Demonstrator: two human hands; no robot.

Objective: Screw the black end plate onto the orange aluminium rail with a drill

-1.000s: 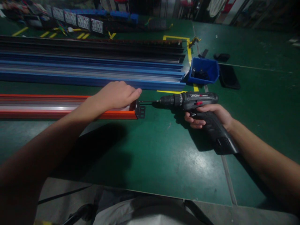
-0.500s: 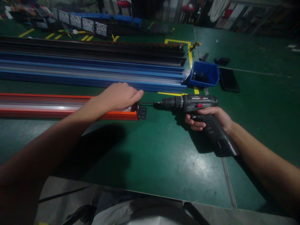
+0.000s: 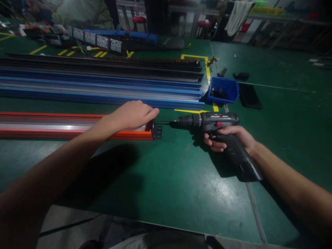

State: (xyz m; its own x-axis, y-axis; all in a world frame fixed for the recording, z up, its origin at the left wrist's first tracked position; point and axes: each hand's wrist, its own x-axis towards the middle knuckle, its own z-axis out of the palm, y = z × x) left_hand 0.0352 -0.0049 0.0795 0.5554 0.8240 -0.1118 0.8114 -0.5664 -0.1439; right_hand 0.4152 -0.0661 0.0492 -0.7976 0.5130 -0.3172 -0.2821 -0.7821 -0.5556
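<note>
My right hand point(image 3: 230, 138) is wrapped round the handle of a black cordless drill point(image 3: 220, 119). The drill points left, and its long thin bit point(image 3: 164, 122) reaches the black end cap point(image 3: 155, 130) of an orange channel profile point(image 3: 129, 135). A slotted tab sticks out from that cap. My left hand point(image 3: 136, 114) lies over the profile's right end, with its fingers bent down across the channel and the thumb toward the cap. The fingertips of this hand are hidden behind it.
Behind the orange piece lie several blue profiles point(image 3: 168, 102) and black profiles point(image 3: 155, 71). A blue bin point(image 3: 234, 95) with small dark parts stands at their right end, beside a flat black tray point(image 3: 250, 95). Wired panels point(image 3: 102, 41) lie at the back of the green table point(image 3: 181, 180).
The whole scene sits slightly lower in the picture as the head view tilts up. Both hands, the drill and the orange profile keep the same places relative to each other.
</note>
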